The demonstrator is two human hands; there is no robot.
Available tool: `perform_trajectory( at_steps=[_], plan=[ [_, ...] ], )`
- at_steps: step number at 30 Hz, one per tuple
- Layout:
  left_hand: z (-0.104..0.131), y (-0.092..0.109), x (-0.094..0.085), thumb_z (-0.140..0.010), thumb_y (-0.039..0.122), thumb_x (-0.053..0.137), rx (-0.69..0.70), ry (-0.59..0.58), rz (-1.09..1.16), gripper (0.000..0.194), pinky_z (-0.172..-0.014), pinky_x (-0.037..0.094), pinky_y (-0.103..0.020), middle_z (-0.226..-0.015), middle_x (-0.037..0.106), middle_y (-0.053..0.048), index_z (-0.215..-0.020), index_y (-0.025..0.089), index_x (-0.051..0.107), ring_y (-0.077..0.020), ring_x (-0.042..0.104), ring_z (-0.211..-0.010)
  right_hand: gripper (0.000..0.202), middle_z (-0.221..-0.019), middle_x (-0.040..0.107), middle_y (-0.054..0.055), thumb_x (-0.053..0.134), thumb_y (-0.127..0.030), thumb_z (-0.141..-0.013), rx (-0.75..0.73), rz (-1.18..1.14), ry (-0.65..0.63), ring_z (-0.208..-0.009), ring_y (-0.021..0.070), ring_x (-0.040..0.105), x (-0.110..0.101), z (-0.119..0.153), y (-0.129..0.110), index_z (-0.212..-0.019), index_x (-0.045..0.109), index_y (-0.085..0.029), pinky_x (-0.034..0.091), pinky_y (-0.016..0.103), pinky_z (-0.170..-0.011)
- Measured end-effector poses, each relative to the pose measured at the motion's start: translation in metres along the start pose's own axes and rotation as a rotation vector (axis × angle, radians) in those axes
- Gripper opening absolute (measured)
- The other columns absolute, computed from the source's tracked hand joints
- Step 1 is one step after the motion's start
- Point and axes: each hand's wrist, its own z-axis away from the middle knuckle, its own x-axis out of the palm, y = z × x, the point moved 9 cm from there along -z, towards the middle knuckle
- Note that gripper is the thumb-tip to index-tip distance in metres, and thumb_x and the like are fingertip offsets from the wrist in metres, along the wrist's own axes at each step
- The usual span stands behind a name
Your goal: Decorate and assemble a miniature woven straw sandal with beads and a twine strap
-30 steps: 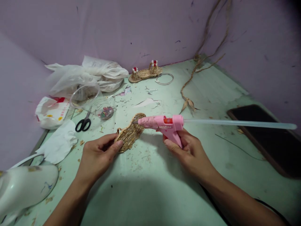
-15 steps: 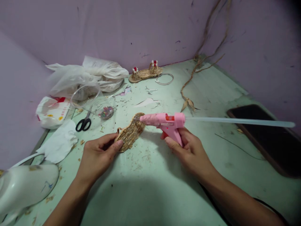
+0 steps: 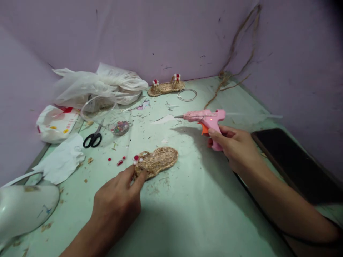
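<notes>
A small woven straw sandal (image 3: 160,162) lies on the table, sole down, with red and white beads at its left end. My left hand (image 3: 118,192) has that end between thumb and fingers; the fingertips are partly hidden behind the beads and strap. In my right hand (image 3: 235,146) is a pink hot glue gun (image 3: 205,116), held above the table with its nozzle pointing left. A translucent glue stick (image 3: 249,116) sticks out of its back. Loose red beads (image 3: 121,161) lie just left of the sandal.
Along the left are scissors (image 3: 92,139), a dish of mixed beads (image 3: 120,127), torn white paper (image 3: 61,159) and a white glossy object (image 3: 29,205). A plastic bag (image 3: 102,84), a second beaded sandal (image 3: 166,88) and a wire ring (image 3: 187,95) sit by the back wall. At right lies a phone (image 3: 297,164).
The sandal has gone from tilted up to lying sole down, its beads now showing. My right hand has drawn the glue gun away to the right and up, off the sandal.
</notes>
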Motion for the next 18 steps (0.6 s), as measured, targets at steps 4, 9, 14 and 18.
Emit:
perform_trajectory(
  at_steps=[4, 9, 14, 18],
  plan=[
    [0.022, 0.000, 0.005, -0.070, 0.008, 0.041, 0.061, -0.070, 0.135, 0.036, -0.050, 0.047, -0.026, -0.096, 0.069, -0.012, -0.091, 0.022, 0.066, -0.0203, 0.066, -0.067, 0.012, -0.052, 0.055, 0.000, 0.063, -0.028, -0.069, -0.129, 0.364, -0.020, -0.048, 0.0150, 0.050, -0.006, 0.001, -0.006, -0.061, 0.063, -0.019, 0.032, 0.026, -0.043],
    [0.027, -0.045, -0.011, -0.076, 0.015, 0.052, -0.188, 0.062, 0.383, 0.018, -0.069, 0.050, -0.023, -0.089, 0.070, -0.006, -0.091, 0.020, 0.061, -0.0159, 0.066, -0.075, 0.011, -0.084, 0.064, 0.007, 0.059, -0.022, -0.072, -0.501, 0.612, 0.069, -0.074, 0.0230, 0.057, 0.000, 0.042, -0.058, -0.081, 0.064, -0.022, 0.042, 0.037, -0.066],
    [-0.009, -0.077, 0.028, -0.073, 0.020, 0.053, -0.383, -0.158, 0.760, 0.019, -0.081, 0.048, -0.026, -0.099, 0.066, -0.006, -0.088, 0.019, 0.063, -0.0178, 0.061, -0.093, 0.021, -0.095, 0.060, 0.007, 0.056, -0.011, -0.067, -0.706, 0.409, -0.387, -0.089, 0.0225, 0.054, 0.078, 0.084, -0.078, -0.086, 0.058, -0.020, 0.043, 0.037, -0.078],
    [-0.031, -0.072, 0.058, -0.073, 0.022, 0.050, -0.454, -0.304, 1.023, 0.017, -0.069, 0.048, -0.025, -0.089, 0.067, -0.005, -0.079, 0.017, 0.065, -0.0165, 0.062, -0.081, 0.013, -0.082, 0.061, 0.006, 0.055, -0.011, -0.068, -0.791, 0.484, -0.455, -0.079, 0.0217, 0.052, 0.113, 0.094, -0.068, -0.078, 0.058, -0.018, 0.040, 0.038, -0.071]
  ],
)
